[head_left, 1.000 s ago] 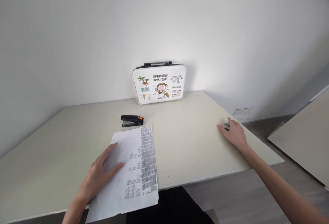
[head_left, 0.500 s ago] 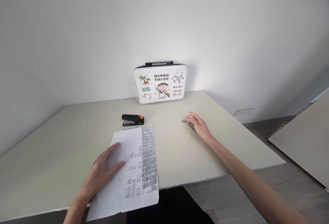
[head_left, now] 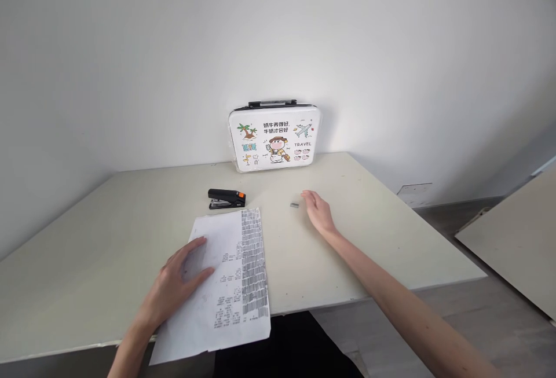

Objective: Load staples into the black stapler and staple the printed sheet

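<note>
At lower left, the left hand has spread fingers on the flat white printed paper, maybe so it won't slide. Just right of the middle, the right hand keeps its fingers close together, what's under them hidden, just beside a small grey metal strip.

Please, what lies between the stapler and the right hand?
In the head view, a small grey piece lies between the stapler and the right hand.
</note>
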Demonstrator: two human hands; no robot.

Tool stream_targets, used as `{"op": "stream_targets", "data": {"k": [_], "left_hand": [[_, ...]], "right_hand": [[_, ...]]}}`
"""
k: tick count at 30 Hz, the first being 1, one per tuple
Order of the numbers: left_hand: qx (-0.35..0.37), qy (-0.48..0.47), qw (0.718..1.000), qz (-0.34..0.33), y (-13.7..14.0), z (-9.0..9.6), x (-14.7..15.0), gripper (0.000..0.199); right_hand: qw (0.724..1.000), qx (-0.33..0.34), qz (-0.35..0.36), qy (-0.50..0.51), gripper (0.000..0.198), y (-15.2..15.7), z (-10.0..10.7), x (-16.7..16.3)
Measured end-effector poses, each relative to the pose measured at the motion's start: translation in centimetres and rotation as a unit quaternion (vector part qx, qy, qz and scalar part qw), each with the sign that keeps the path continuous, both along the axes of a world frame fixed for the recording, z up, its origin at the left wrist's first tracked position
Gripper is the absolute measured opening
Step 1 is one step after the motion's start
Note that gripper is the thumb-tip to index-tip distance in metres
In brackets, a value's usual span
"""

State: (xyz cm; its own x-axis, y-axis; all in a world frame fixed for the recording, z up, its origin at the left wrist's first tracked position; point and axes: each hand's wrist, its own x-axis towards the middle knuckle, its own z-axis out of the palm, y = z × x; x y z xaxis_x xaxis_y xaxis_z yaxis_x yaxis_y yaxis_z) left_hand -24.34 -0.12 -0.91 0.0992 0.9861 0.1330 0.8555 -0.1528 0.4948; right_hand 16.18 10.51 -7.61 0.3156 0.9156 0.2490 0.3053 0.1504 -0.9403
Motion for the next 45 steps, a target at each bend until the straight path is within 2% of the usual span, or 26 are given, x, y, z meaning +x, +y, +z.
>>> {"op": "stream_targets", "data": {"k": [3,11,15,18,25,28,32,36,41,45], "left_hand": [[-0.004,-0.006,1.000,-0.004,0.0,-0.1,-0.1,0.065],[0.006,-0.019,1.000,-0.018,-0.5,0.3,0.3,0.058],[0.006,-0.020,0.999,-0.033,-0.6,0.4,0.3,0.053],[-0.012,-0.020,0.999,-0.033,-0.5,0.4,0.1,0.051],[-0.022,-0.033,0.998,-0.039,-0.6,0.3,-0.3,0.051],[-0.024,-0.033,0.999,-0.034,-0.7,0.4,-0.4,0.051],[-0.023,-0.060,0.998,-0.019,-0.8,0.4,-0.6,0.048],[0.004,-0.101,0.995,0.025,-1.0,0.4,-0.7,0.047],[0.007,-0.144,0.988,0.049,-1.1,0.5,-0.6,0.046],[0.003,-0.165,0.985,0.044,-1.0,0.6,-0.6,0.046]], "right_hand": [[0.999,0.007,0.036,-0.034,0.023,1.7,0.0,-2.4],[0.991,0.007,0.131,-0.015,0.012,7.2,0.4,-9.8],[0.988,-0.006,0.151,0.044,0.029,9.5,1.2,-12.5],[0.982,-0.014,0.164,0.098,0.029,10.7,1.7,-14.1],[0.966,-0.013,0.162,0.199,0.049,11.6,2.3,-16.2],[0.965,-0.013,0.153,0.214,0.050,11.2,2.3,-14.8],[0.968,-0.012,0.153,0.201,0.050,8.9,1.8,-10.6],[0.969,-0.014,0.186,0.160,0.044,4.2,1.5,-5.1],[0.966,-0.046,0.239,0.084,0.038,-2.3,2.6,2.0],[0.975,-0.060,0.213,-0.014,0.042,-5.1,2.9,5.4]]}}
